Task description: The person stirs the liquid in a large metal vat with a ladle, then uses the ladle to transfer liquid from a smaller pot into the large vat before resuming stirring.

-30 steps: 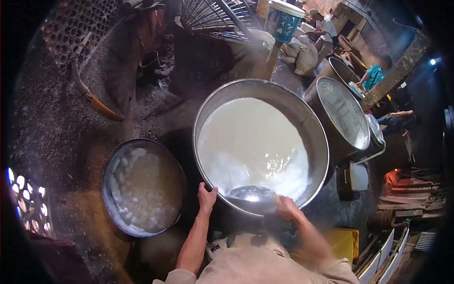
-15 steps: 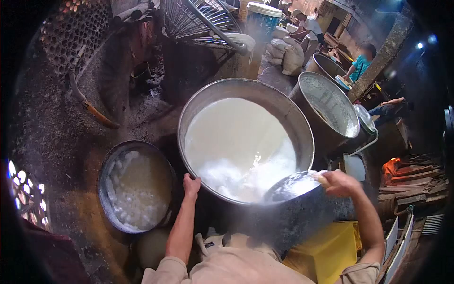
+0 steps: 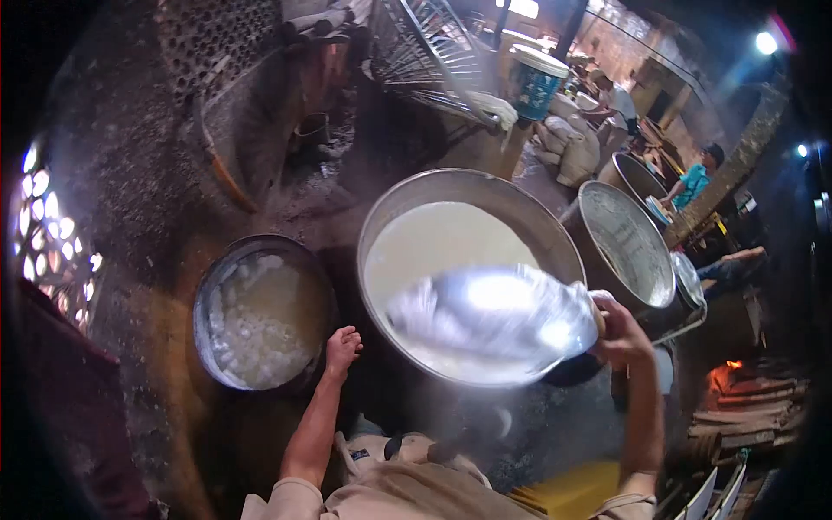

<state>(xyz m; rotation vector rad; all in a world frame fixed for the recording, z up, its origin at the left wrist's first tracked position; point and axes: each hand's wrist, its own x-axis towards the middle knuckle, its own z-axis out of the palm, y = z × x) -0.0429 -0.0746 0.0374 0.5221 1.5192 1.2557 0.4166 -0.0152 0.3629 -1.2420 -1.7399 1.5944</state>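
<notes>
A large round metal vat (image 3: pixel 579 264) holds a milky white liquid (image 3: pixel 451 234). Over its near right part, my right hand (image 3: pixel 621 331) grips a shiny metal pan (image 3: pixel 485 312) by its short handle. The pan is tilted, with a bright surface facing me, and motion blurs it. My left hand (image 3: pixel 344 351) is off the vat, its fingers curled in and nothing seen in them. It sits between the vat and a smaller dark basin (image 3: pixel 204 334). White foam (image 3: pixel 260 342) floats on the cloudy liquid in that basin.
To the right stand more metal vats (image 3: pixel 667 269), with a fire (image 3: pixel 721 374) and stacked wood (image 3: pixel 750 412) below. Behind are a blue bucket (image 3: pixel 536 91), sacks (image 3: pixel 574 147) and two people. A yellow object (image 3: pixel 572 492) lies near my right side.
My left hand has let go of the vat's rim and moved slightly away from it. My right hand has lifted and tipped the pan from low in the vat. The view has shifted.
</notes>
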